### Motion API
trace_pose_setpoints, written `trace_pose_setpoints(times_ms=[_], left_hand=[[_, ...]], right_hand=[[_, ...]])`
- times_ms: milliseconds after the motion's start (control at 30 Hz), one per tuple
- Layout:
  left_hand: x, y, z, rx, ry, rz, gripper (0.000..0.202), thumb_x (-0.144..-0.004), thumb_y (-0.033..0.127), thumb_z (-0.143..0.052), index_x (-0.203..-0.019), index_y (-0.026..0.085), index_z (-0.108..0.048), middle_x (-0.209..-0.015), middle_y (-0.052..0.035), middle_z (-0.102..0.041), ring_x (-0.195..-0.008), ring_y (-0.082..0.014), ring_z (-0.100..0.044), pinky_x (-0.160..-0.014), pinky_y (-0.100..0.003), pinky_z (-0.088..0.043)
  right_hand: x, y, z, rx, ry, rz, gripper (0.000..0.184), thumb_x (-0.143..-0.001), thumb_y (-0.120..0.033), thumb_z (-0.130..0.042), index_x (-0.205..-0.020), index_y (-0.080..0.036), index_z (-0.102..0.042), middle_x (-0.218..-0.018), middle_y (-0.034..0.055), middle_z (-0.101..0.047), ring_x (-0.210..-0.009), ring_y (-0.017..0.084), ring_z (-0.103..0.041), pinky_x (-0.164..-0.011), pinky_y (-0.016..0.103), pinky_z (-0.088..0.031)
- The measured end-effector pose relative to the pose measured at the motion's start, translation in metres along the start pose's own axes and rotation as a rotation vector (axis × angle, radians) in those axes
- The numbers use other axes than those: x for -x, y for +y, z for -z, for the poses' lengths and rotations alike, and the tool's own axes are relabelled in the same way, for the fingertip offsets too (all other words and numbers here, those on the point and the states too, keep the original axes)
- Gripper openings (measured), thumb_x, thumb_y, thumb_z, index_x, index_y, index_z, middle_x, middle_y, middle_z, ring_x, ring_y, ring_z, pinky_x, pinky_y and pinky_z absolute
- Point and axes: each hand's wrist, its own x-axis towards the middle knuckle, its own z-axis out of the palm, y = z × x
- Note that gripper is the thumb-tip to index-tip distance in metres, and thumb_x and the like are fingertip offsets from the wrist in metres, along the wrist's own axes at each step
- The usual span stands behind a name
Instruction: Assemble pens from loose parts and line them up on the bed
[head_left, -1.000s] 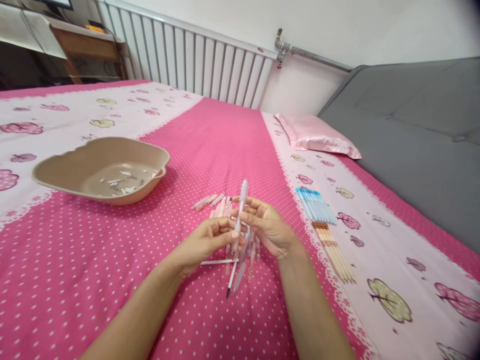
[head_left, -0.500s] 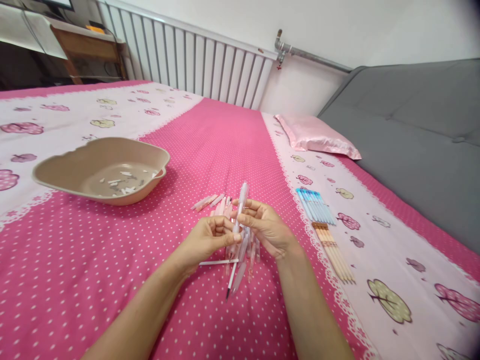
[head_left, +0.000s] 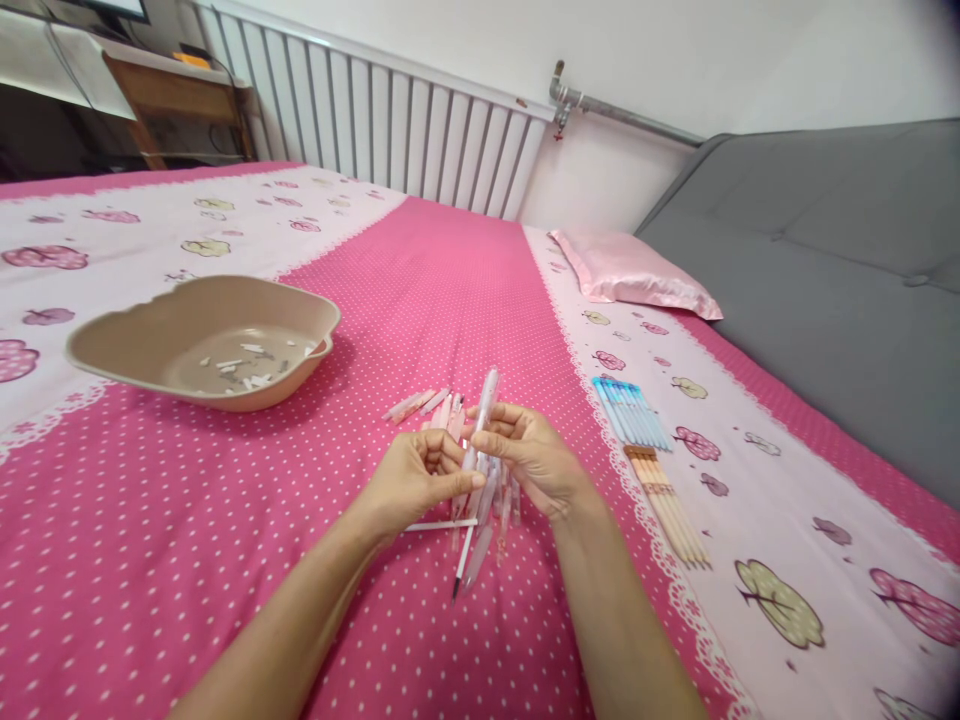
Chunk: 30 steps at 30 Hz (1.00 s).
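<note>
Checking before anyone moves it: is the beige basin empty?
Not empty: the basin holds small white pieces, visible on its bottom.

A home bedroom is marked out by a wide bed (head_left: 465,270), covered by a spread (head_left: 375,650) of pink dots and printed trees. A satiny pillow (head_left: 634,268) is laid near a padded gray headboard (head_left: 825,240). The far wall (head_left: 637,50) is lined by a white radiator (head_left: 375,110); a wooden desk (head_left: 169,95) and a screen (head_left: 127,8) are seen at left.

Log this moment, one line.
left hand: holds pale translucent plastic pen | right hand: holds same pen | beige plastic basin: at left
</note>
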Motion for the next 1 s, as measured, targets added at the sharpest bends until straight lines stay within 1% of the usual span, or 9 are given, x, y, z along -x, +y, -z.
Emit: trace_pose_setpoints(times_ms=[133, 233, 400, 500, 633, 733, 833, 933, 1000], left_hand=[[-0.001, -0.001, 0.000, 0.005, 0.006, 0.002, 0.032, -0.054, 0.032, -0.081, -0.060, 0.013, -0.056, -0.048, 0.0033, -0.058, -0.043, -0.0061, -0.049, -0.047, -0.019, -0.036], [-0.001, 0.000, 0.001, 0.041, -0.012, 0.001, 0.029, -0.058, 0.032, -0.079, -0.067, 0.012, -0.061, -0.053, 0.0021, -0.061, -0.048, -0.0074, -0.052, -0.051, -0.020, -0.039], [0.004, 0.004, 0.003, 0.124, -0.190, 0.001, 0.021, -0.072, 0.033, -0.069, -0.072, 0.012, -0.065, -0.061, -0.0019, -0.064, -0.056, -0.0104, -0.057, -0.059, -0.024, -0.044], [0.006, 0.005, 0.004, 0.151, -0.286, -0.002, 0.021, -0.078, 0.032, -0.063, -0.076, 0.011, -0.067, -0.068, -0.0038, -0.065, -0.060, -0.0107, -0.057, -0.062, -0.024, -0.045], [0.007, 0.004, 0.004, 0.155, -0.313, -0.020, 0.021, -0.082, 0.031, -0.059, -0.087, 0.012, -0.067, -0.074, -0.0050, -0.065, -0.067, -0.0123, -0.059, -0.069, -0.026, -0.046], [0.006, 0.003, 0.004, 0.149, -0.303, -0.036, 0.024, -0.084, 0.032, -0.056, -0.091, 0.012, -0.067, -0.075, -0.0052, -0.064, -0.068, -0.0127, -0.058, -0.070, -0.027, -0.045], [0.005, 0.003, 0.004, 0.146, -0.270, -0.055, 0.023, -0.082, 0.032, -0.058, -0.090, 0.012, -0.067, -0.072, -0.0038, -0.063, -0.067, -0.0119, -0.057, -0.067, -0.025, -0.044], [0.004, 0.003, 0.004, 0.148, -0.211, -0.039, 0.020, -0.077, 0.032, -0.065, -0.081, 0.013, -0.066, -0.069, -0.0019, -0.063, -0.064, -0.0103, -0.056, -0.064, -0.023, -0.043], [0.004, 0.003, 0.004, 0.149, -0.190, -0.025, 0.020, -0.073, 0.032, -0.069, -0.076, 0.013, -0.065, -0.067, -0.0007, -0.063, -0.061, -0.0095, -0.055, -0.062, -0.022, -0.042]], right_hand=[[-0.001, 0.002, -0.001, -0.001, 0.046, 0.017, 0.038, -0.049, -0.020, -0.084, -0.084, -0.015, -0.068, -0.072, 0.0017, -0.068, -0.063, 0.009, -0.063, -0.061, 0.019, -0.050], [-0.001, 0.002, 0.000, 0.000, 0.055, 0.041, 0.038, -0.050, -0.019, -0.084, -0.085, -0.015, -0.069, -0.070, 0.0004, -0.067, -0.062, 0.009, -0.062, -0.061, 0.019, -0.050], [0.002, -0.003, 0.004, -0.020, -0.075, 0.026, 0.034, -0.058, -0.021, -0.080, -0.089, -0.016, -0.068, -0.075, 0.0020, -0.068, -0.061, 0.008, -0.061, -0.057, 0.018, -0.051], [0.005, -0.007, 0.004, -0.039, -0.157, 0.007, 0.032, -0.064, -0.022, -0.077, -0.093, -0.017, -0.066, -0.084, 0.0028, -0.069, -0.058, 0.007, -0.059, -0.055, 0.019, -0.052], [0.008, -0.009, 0.003, -0.037, -0.259, 0.023, 0.036, -0.072, -0.023, -0.069, -0.106, -0.021, -0.060, -0.098, 0.0047, -0.067, -0.059, 0.009, -0.059, -0.051, 0.022, -0.053], [0.010, -0.010, 0.001, -0.003, -0.290, 0.043, 0.037, -0.076, -0.027, -0.066, -0.111, -0.022, -0.056, -0.110, 0.0064, -0.062, -0.066, 0.011, -0.061, -0.052, 0.025, -0.054], [0.010, -0.012, 0.000, 0.050, -0.218, 0.076, 0.040, -0.073, -0.029, -0.069, -0.110, -0.023, -0.056, -0.116, 0.0063, -0.058, -0.080, 0.014, -0.061, -0.063, 0.027, -0.054], [0.008, -0.010, -0.002, 0.068, -0.066, 0.117, 0.044, -0.063, -0.026, -0.077, -0.103, -0.020, -0.059, -0.103, 0.0042, -0.061, -0.090, 0.013, -0.059, -0.073, 0.023, -0.051], [0.006, -0.008, -0.003, 0.071, 0.013, 0.136, 0.043, -0.058, -0.024, -0.080, -0.096, -0.019, -0.061, -0.093, 0.0022, -0.062, -0.085, 0.012, -0.059, -0.072, 0.021, -0.050]])
